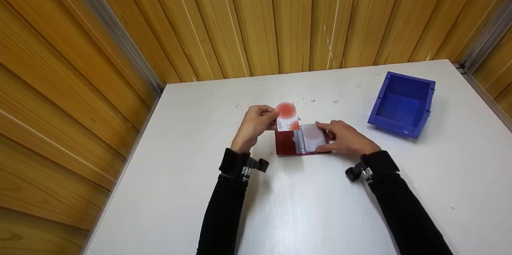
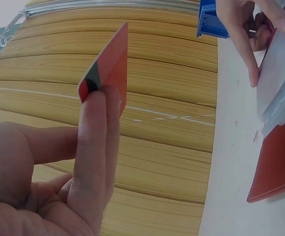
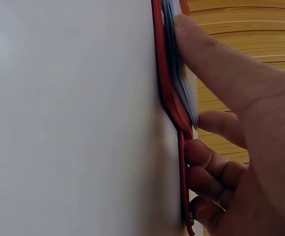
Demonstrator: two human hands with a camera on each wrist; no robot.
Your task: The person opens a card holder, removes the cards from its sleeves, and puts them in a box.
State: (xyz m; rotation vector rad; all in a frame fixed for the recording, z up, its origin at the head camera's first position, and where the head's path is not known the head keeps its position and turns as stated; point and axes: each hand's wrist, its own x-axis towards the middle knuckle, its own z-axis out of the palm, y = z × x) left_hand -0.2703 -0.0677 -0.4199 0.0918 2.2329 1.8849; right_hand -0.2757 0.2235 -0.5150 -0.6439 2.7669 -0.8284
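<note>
My left hand (image 1: 255, 124) pinches a white card (image 1: 286, 112) with coral-red circles, held raised over the left half of an open card holder. Seen edge-on in the left wrist view, the card (image 2: 113, 61) sits between thumb and fingers. The holder, with a red cover (image 1: 285, 144), lies spread on the table, its clear plastic sleeves (image 1: 313, 138) turned to the right half. My right hand (image 1: 347, 137) grips that right side. In the right wrist view its thumb lies on the stack of sleeves (image 3: 171, 49), and curled fingers (image 3: 199, 152) meet the red cover's edge.
An upright blue plastic bin (image 1: 402, 107) stands at the back right of the white table (image 1: 180, 191), beyond the right hand. Wood-patterned panels (image 1: 256, 19) rise behind the table's back edge and along the left.
</note>
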